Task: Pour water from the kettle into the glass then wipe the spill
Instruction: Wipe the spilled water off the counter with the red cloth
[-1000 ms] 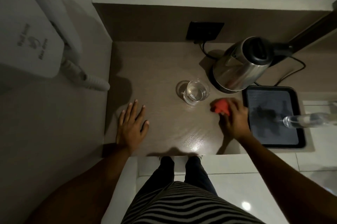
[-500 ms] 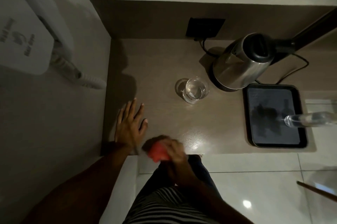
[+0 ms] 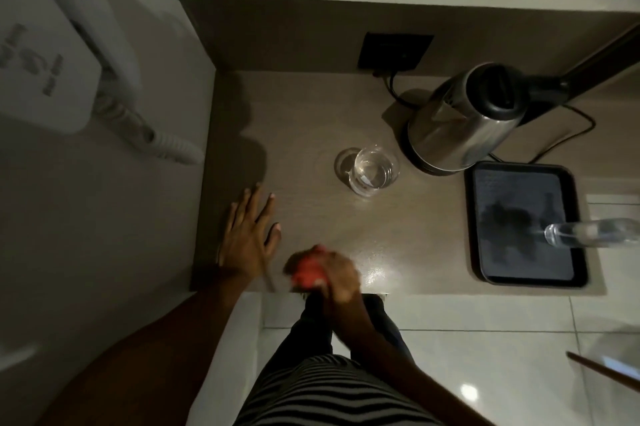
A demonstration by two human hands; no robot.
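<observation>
A steel kettle (image 3: 464,120) with a black lid stands on its base at the back right of the wooden counter (image 3: 311,134). Just left of it sits a clear glass (image 3: 374,171) holding water. My right hand (image 3: 337,275) is closed on a red cloth (image 3: 308,271) at the counter's front edge, blurred by motion. My left hand (image 3: 247,238) lies flat on the counter's front left corner, fingers spread, beside the cloth. A wet sheen (image 3: 375,268) shows right of the cloth.
A black tray (image 3: 526,273) lies at the counter's right end, with a clear bottle (image 3: 588,235) over its right rim. A black wall socket (image 3: 394,51) with the kettle's cord is at the back. A white wall unit (image 3: 45,54) with a hose hangs at left.
My right hand has swept the red cloth from beside the kettle and tray across to the counter's front edge near my left hand. The left hand has stayed put.
</observation>
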